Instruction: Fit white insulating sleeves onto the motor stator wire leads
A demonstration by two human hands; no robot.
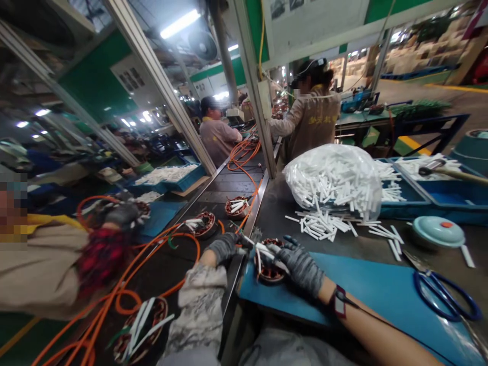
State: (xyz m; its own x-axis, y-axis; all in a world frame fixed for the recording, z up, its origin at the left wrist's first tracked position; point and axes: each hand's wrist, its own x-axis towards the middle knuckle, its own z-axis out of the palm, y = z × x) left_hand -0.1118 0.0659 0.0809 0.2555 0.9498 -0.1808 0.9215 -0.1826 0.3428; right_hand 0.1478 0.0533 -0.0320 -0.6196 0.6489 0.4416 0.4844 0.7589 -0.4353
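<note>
A motor stator (272, 275) with copper windings lies on the blue mat (358, 284) in front of me, and white tubes (263, 252) stick out of it. At its right side is my right hand (303, 267) in a grey glove, its fingers closed around the end of a white tube. My left hand (223, 248), also gloved, is at the stator's left above the metal rail, with curled fingers. A thin pale piece runs from there toward the stator; what the left fingers grip is too small to make out.
More stators (204, 224) and orange hoses (125, 284) lie on the dark conveyor. A bag of white tubes (333, 178), a teal lidded bowl (438, 232), blue-handled scissors (442, 295) and blue bins (453, 195) are at right. A co-worker's gloved hand (122, 216) works at left.
</note>
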